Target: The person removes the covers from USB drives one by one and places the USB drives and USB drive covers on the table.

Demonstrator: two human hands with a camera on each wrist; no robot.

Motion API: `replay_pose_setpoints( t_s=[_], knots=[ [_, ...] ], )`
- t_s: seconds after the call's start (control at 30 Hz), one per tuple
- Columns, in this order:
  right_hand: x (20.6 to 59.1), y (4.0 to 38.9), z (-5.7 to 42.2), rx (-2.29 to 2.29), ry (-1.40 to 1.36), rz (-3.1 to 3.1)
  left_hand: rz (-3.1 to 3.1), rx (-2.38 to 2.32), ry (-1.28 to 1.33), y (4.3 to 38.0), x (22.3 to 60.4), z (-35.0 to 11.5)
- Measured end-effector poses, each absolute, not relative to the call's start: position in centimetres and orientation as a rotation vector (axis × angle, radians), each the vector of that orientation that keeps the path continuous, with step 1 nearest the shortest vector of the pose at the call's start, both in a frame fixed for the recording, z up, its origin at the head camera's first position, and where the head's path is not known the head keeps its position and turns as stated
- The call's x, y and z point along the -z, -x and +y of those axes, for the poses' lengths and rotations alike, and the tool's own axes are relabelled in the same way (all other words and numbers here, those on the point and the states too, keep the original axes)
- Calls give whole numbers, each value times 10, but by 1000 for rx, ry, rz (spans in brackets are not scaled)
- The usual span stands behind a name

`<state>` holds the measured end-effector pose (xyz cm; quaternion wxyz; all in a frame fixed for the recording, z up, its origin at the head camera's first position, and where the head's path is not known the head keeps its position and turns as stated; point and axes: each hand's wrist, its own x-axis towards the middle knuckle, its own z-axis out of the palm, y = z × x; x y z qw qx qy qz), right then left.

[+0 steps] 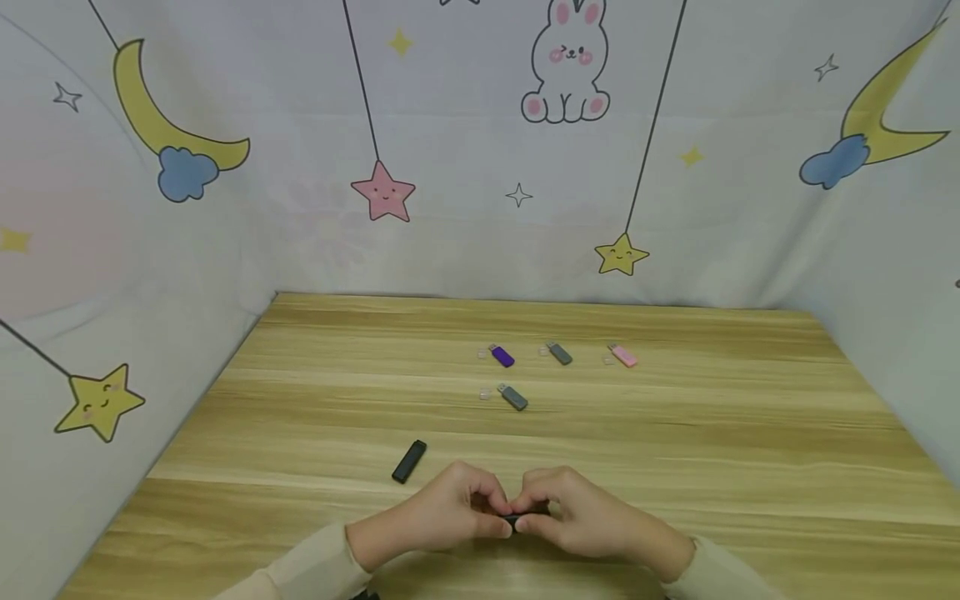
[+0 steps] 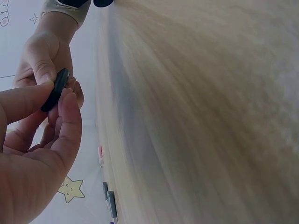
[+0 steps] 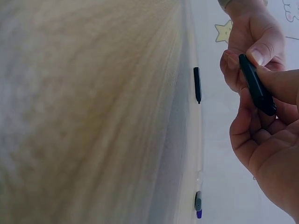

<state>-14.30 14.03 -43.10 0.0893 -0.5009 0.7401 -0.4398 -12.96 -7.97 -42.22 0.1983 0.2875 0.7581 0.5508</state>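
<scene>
Just above the table's near side, a small black USB stick point(image 1: 513, 520) is held between both hands. My left hand point(image 1: 467, 510) pinches one end with thumb and fingers, and my right hand point(image 1: 576, 515) pinches the other. The fingertips of the two hands nearly meet. In the left wrist view the dark stick point(image 2: 56, 89) slants between the two thumbs. From the right wrist the same stick point(image 3: 256, 84) shows a long, smooth side; fingers cover part of it. Another black USB stick point(image 1: 409, 462) lies on the table, left of the hands.
Farther back on the wooden table point(image 1: 712, 433) lie a purple USB stick point(image 1: 502, 357), a grey one point(image 1: 559, 353), a pink one point(image 1: 624, 356) and, nearer, another grey one point(image 1: 513, 397). Small clear caps lie beside them. Patterned cloth point(image 1: 465, 242) hangs behind and along both sides.
</scene>
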Motion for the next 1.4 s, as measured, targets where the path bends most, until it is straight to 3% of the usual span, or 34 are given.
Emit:
replay_pose_setpoints(
  t_s=[1.4],
  knots=[
    [433, 146, 146, 1310, 1442, 2189, 2078, -1532, -786, 134, 422, -78]
  ],
)
